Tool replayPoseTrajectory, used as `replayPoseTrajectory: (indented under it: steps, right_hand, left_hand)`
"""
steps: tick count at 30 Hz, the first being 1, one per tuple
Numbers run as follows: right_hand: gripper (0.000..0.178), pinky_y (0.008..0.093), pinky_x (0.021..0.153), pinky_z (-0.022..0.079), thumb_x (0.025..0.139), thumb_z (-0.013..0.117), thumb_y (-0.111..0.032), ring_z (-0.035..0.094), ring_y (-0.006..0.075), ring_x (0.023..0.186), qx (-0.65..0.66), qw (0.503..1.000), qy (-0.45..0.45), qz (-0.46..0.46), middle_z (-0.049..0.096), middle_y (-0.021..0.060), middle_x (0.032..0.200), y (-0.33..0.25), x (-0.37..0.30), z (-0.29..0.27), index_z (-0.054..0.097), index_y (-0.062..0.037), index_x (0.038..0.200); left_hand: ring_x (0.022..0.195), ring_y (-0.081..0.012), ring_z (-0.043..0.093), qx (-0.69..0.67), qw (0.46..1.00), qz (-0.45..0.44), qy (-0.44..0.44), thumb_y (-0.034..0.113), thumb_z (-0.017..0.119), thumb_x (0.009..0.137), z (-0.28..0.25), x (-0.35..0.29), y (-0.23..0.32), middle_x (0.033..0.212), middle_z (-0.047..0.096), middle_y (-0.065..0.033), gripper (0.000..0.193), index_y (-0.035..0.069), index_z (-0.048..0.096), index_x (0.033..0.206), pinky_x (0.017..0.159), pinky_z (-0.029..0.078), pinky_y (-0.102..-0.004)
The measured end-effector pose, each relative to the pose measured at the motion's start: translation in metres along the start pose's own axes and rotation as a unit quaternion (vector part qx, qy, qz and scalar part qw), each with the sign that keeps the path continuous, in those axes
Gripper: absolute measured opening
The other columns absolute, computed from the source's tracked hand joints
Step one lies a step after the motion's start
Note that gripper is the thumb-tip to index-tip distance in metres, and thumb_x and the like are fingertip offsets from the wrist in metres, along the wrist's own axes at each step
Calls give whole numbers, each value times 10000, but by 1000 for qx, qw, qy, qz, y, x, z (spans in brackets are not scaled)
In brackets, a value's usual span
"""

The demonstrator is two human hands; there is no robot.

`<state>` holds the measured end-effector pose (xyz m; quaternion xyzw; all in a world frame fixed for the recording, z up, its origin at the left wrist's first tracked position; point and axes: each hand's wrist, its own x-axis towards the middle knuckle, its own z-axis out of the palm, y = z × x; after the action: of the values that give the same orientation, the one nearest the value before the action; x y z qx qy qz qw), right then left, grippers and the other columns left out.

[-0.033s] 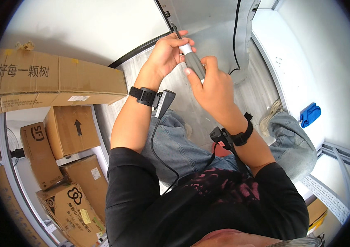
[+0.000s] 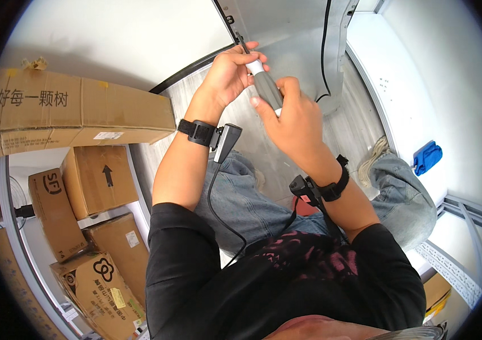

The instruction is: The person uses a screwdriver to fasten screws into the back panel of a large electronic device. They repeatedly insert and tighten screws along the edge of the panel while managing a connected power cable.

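A screwdriver with a thick grey and white handle points away from me, its shaft running up to the black edge strip of a shiny metal panel. My left hand is closed around its front, thumb and fingers by the shaft. Behind it, my right hand grips the rear of the handle, with the thumb lifted slightly off its side. The tip sits at the strip's lower part; too small to tell whether it is in a screw.
A black cable hangs down the metal panel. On the left, a long cardboard box lies above a shelf holding several cartons. A blue cloth rests on the white ledge at right. Cabled devices are strapped to both my wrists.
My right thumb has shifted slightly outward from the screwdriver handle. The left hand and the screwdriver look almost unmoved.
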<state>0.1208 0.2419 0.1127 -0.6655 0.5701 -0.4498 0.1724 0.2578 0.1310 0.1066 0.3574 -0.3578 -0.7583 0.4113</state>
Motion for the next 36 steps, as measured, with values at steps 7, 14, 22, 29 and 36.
replayPoseTrajectory:
  steps: [7, 14, 22, 29, 36]
  right_hand:
    - [380, 406, 534, 464, 736, 692, -201, 592, 348, 635, -7, 994, 54, -91, 550, 179, 768, 8, -1, 4, 448, 2, 946]
    - [360, 403, 481, 457, 777, 664, -261, 601, 348, 575, 18, 996, -49, 75, 583, 187, 688, 6, -1, -4, 449, 2, 897]
    - [402, 411, 518, 475, 776, 664, -215, 607, 349, 576, 0, 999, 36, -33, 591, 173, 667, 18, -2, 1, 433, 18, 1008]
    - [409, 424, 540, 478, 785, 654, -205, 611, 353, 599, 19, 993, -60, 96, 607, 163, 691, 12, -3, -2, 432, 21, 1044]
    - [442, 418, 542, 474, 769, 669, -253, 611, 351, 599, -26, 999, 25, -17, 610, 157, 683, 13, -3, -1, 445, 4, 1051]
  left_hand:
    - [796, -226, 620, 21, 1000, 3, -1, 60, 501, 867, 4, 0, 4, 905, 597, -141, 354, -58, 400, 1185, 471, 490, -206]
    - [851, -237, 638, 38, 999, 18, -6, 17, 500, 871, -1, 2, 1, 920, 602, -134, 365, -67, 368, 1200, 523, 507, -221]
    - [798, -222, 631, 71, 996, 39, 40, 12, 522, 863, 7, 3, -8, 934, 591, -115, 416, -41, 341, 1234, 545, 462, -225]
    - [773, -200, 621, 94, 994, 32, 47, 65, 567, 855, 18, -6, -2, 959, 597, -133, 539, -41, 268, 1291, 518, 424, -215]
    - [758, -149, 588, 151, 984, 45, 80, 109, 604, 850, 14, -2, -8, 905, 597, -99, 560, -43, 291, 1289, 532, 420, -218]
